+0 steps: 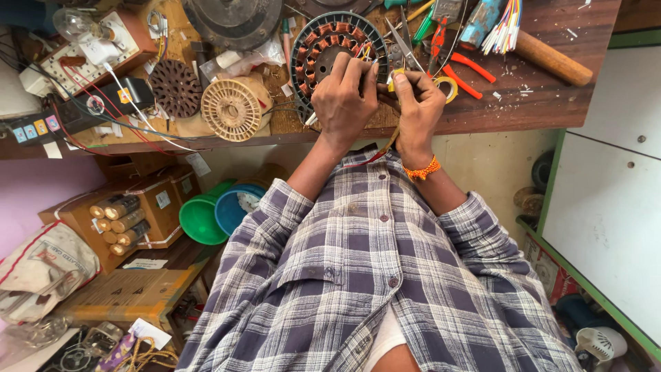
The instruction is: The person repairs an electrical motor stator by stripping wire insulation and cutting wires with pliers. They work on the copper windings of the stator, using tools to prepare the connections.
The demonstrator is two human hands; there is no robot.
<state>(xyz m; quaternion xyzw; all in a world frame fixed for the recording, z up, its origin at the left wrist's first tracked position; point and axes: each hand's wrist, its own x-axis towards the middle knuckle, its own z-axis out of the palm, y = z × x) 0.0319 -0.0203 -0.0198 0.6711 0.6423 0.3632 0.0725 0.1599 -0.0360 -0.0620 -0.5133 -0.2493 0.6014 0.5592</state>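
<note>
The round black motor stator ringed with copper windings [335,49] lay at the near edge of the wooden bench [544,103]. The left hand [344,100] rested on its rim, grip closed around thin wires there. The right hand [420,103], just beside it, pinched a yellowish wire sleeve [395,77] between thumb and fingertips. Grey scissors [406,45] and orange-handled pliers [461,72] lay just behind, towards the bench's far edge.
</note>
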